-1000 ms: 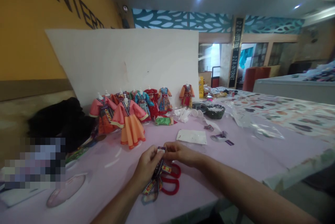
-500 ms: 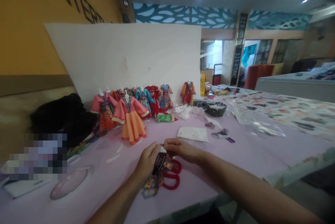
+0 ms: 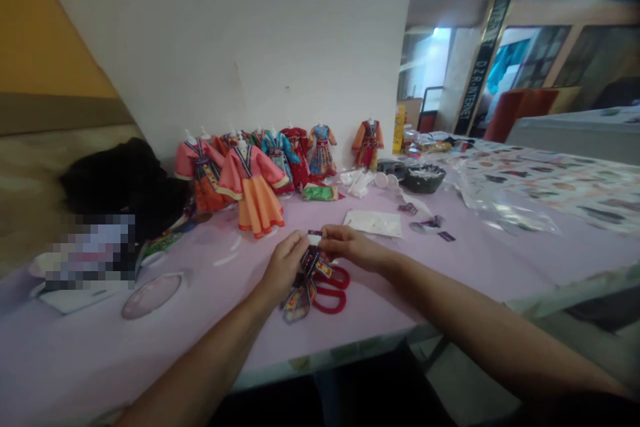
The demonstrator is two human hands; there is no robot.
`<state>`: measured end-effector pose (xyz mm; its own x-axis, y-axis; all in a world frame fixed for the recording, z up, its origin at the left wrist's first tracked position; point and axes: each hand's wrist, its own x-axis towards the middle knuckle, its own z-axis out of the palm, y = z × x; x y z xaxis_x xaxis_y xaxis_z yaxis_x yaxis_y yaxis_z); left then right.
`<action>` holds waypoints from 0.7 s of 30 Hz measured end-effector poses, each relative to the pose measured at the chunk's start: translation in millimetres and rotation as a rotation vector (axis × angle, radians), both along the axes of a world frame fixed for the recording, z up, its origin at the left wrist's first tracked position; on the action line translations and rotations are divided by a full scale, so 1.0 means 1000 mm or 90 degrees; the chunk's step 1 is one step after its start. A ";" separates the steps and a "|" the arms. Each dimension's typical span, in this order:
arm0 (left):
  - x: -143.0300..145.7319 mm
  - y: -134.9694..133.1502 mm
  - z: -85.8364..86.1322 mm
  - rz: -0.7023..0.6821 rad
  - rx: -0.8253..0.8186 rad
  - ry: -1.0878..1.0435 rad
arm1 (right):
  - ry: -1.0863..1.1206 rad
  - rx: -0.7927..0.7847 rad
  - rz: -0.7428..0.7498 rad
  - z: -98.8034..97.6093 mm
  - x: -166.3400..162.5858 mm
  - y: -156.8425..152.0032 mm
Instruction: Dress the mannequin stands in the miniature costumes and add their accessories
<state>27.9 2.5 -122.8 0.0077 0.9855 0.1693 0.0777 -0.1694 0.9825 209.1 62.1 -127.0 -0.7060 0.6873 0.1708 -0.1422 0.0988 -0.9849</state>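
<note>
My left hand (image 3: 285, 262) and my right hand (image 3: 345, 245) meet over the lilac table (image 3: 210, 334), both pinched on a small patterned ribbon piece (image 3: 305, 277) with a white tip. The ribbon's tail hangs down onto the table. Red-handled scissors (image 3: 333, 287) lie right under my hands. Behind them stands a row of tiny doll dresses on stands, the nearest an orange and pink dress (image 3: 253, 190).
A white board (image 3: 250, 47) leans behind the dresses. A black bag (image 3: 125, 180) sits at the left. A white card (image 3: 374, 222), small scraps (image 3: 430, 224), a dark bowl (image 3: 424, 178) and clear plastic (image 3: 505, 214) lie to the right. The table's front edge runs close below my hands.
The camera has tilted down and moved closer. My hands stay together on the ribbon piece, still over the scissors.
</note>
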 end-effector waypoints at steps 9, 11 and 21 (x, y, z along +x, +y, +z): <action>0.003 -0.001 0.006 -0.018 0.001 0.028 | -0.006 -0.040 -0.003 -0.002 0.000 0.001; 0.003 -0.001 0.006 -0.003 0.005 0.043 | -0.015 -0.021 -0.001 0.000 0.000 -0.001; 0.002 -0.001 0.002 0.009 -0.014 0.054 | -0.016 0.015 0.024 0.001 0.000 -0.003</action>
